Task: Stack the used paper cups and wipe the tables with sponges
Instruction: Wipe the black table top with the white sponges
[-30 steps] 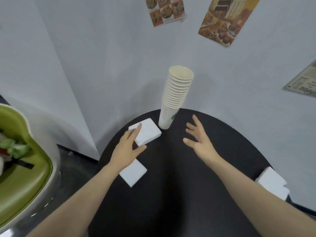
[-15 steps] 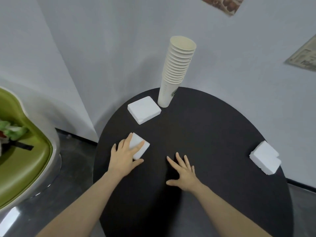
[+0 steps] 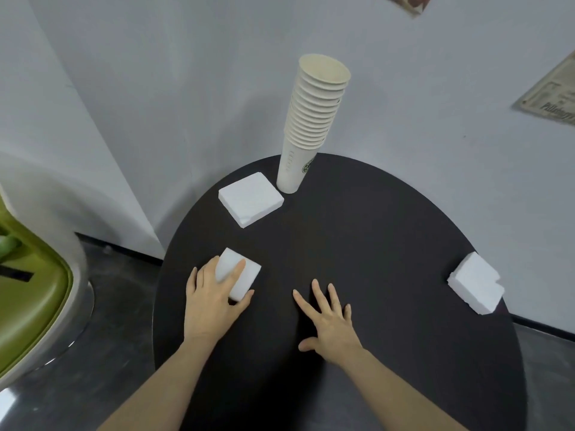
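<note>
We see pale grey walls (image 3: 161, 88) meeting in corner behind round black tabletop (image 3: 389, 244). Dark grey floor (image 3: 102, 353), black skirting along wall base. Green chair (image 3: 31, 306) at left. Poster edge (image 3: 407, 3) above, printed sheet (image 3: 550, 94) right.

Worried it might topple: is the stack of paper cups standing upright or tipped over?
Upright. The cup stack stands on its base at the table's far edge, leaning slightly right, with neither hand touching it.
</note>
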